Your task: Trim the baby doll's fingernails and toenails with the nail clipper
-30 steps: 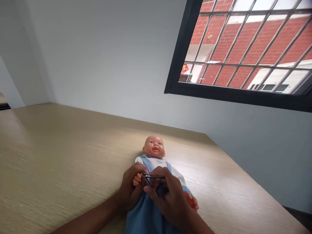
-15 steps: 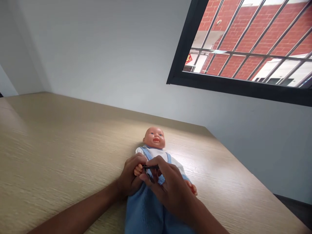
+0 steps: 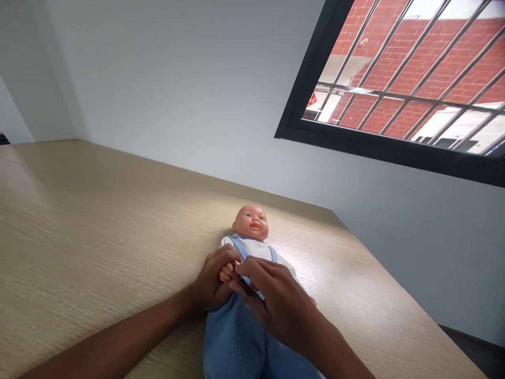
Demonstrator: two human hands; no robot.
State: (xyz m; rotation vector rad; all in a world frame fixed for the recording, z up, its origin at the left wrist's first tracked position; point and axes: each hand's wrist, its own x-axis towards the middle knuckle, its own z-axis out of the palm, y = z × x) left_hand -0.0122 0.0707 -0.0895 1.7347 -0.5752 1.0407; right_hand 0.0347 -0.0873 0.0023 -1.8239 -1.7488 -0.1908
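1. Head view: the doll (image 3: 252,223) is lying face-up on the wooden table (image 3: 98,221), near its far edge, with its blue outfit running toward the camera.
2. The left hand (image 3: 211,287) is closing round the doll's hand (image 3: 226,272), pinching it steady.
3. The right hand (image 3: 276,302) is curling over a small dark tool (image 3: 246,287). The tool is mostly hidden, its tip at the doll's hand.
4. Judgement: doing this well is calling for a firm left pinch, the tip kept in sight, and small squeezes.
5. The barred window (image 3: 394,145) is showing brick beyond.

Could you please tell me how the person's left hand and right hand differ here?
The left hand holds the doll's small hand; the right hand pinches a thin dark tool. The left hand rests beside the doll, the right hand over its body. Both meet there.
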